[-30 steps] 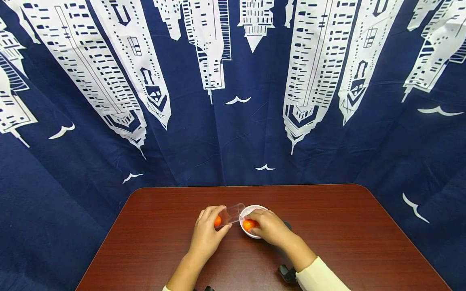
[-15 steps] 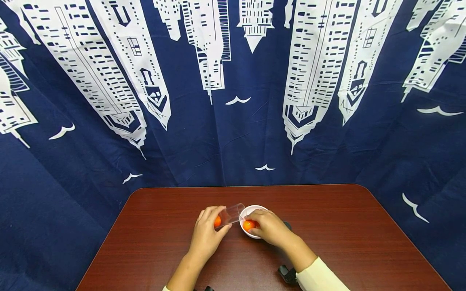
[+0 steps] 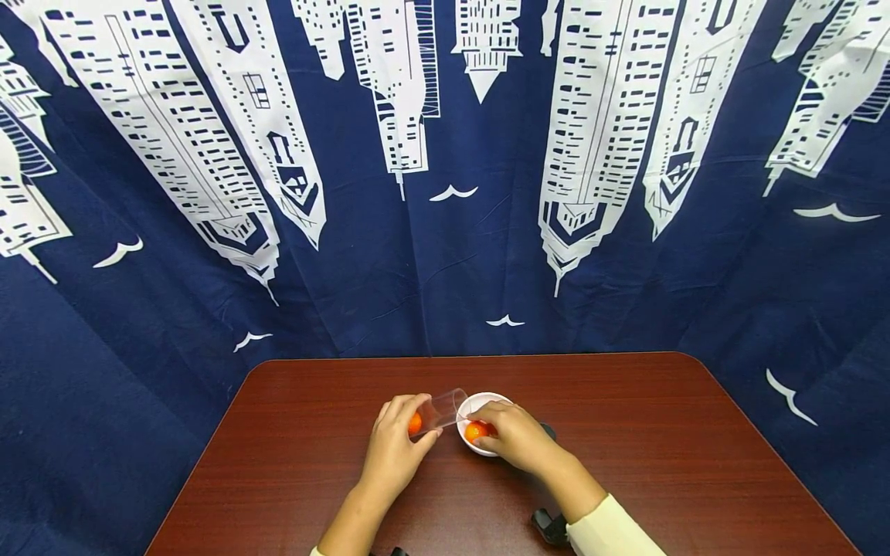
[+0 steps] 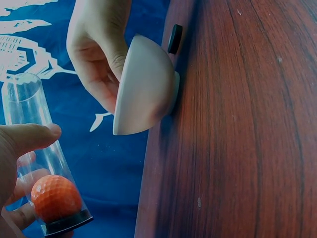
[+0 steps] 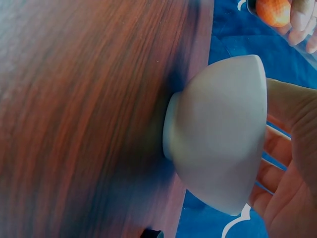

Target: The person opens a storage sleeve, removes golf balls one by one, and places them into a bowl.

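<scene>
In the head view my left hand (image 3: 391, 448) holds a clear tube (image 3: 441, 409), tipped so its open mouth leans over the rim of a white bowl (image 3: 480, 399). An orange golf ball (image 4: 57, 198) sits inside that tube at its black base (image 4: 68, 223), as the left wrist view shows. My right hand (image 3: 518, 436) reaches into the bowl, thumb and fingers around another orange ball (image 3: 476, 432). From the side, the bowl wall (image 5: 218, 134) hides this ball and my fingertips in both wrist views. The bowl stands upright on the table.
A small black disc (image 4: 175, 38) lies on the brown wooden table (image 3: 313, 401) just beyond the bowl, partly behind my right hand in the head view. A dark blue cloth (image 3: 452, 262) with white buildings hangs behind the table's far edge.
</scene>
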The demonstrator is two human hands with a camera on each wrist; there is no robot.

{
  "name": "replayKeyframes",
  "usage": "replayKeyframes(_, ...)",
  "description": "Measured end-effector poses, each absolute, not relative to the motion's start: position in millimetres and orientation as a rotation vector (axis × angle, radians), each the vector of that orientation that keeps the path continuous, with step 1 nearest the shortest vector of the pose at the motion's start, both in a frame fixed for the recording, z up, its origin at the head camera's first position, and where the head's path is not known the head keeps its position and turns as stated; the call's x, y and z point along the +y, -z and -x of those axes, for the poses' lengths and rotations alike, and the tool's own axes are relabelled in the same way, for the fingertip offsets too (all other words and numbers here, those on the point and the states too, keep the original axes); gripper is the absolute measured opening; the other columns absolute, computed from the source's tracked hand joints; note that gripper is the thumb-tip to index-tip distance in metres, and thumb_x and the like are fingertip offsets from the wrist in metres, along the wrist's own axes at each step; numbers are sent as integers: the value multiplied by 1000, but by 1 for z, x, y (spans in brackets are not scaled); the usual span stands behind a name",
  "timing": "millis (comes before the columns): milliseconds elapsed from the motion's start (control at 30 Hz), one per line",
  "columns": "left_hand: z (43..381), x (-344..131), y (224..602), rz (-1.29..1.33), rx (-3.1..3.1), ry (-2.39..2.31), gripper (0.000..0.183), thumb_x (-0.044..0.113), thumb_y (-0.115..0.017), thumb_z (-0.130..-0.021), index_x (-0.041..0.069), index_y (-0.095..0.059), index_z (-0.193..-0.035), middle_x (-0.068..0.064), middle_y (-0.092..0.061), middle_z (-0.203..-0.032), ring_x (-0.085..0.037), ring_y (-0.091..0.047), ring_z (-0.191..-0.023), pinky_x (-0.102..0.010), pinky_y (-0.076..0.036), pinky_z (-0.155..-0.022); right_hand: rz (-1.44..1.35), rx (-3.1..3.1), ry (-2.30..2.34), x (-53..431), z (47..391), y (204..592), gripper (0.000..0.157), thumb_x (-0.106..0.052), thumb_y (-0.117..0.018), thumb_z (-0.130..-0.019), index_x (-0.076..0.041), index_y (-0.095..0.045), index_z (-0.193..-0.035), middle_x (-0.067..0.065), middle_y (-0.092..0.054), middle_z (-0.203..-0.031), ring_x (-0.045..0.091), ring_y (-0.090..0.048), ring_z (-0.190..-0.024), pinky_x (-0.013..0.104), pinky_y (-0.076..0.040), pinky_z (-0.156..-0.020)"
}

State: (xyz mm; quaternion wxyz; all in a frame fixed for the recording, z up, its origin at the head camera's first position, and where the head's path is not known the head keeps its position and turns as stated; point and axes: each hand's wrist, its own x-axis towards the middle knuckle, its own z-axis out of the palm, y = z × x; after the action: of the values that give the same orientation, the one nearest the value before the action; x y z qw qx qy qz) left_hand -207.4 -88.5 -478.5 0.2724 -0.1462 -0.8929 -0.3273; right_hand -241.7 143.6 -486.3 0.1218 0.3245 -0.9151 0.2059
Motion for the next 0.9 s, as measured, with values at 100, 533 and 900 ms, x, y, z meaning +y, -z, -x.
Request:
replayKeyframes(100,207,-88,478,387,-2408,887,56,25,-91,-74,21,-69,-125,2,-68,-113,-18,-62,-105,-40,-53,-92,-944,-2651,-622,145,240,486,29,-15,-83,-82,-9,-75,-110,2,-75,-109,20,-70,-105,41,-55,-95)
replayKeyframes(533,206,-89,477,373,-2419,881,56,26,-91,-74,22,-68,-125,2,-68,-115,-20,-62,-108,-42,-51,-94,-720,-2572,-806,151,230,485,32,-19,-80,-86,-14,-74,-117,-1,-72,-113,19,-68,-109,42,-55,-97)
replayKeyframes(900,206,-88,479,394,-2419,867,56,24,-92,-73,23,-70,-125,2,-67,-114,-20,-61,-110,-44,-49,-96,-719,-2463,-1010,159,223,485,38,-17,-80,-86,-9,-71,-122,-1,-71,-113,22,-68,-98,37,-57,-88)
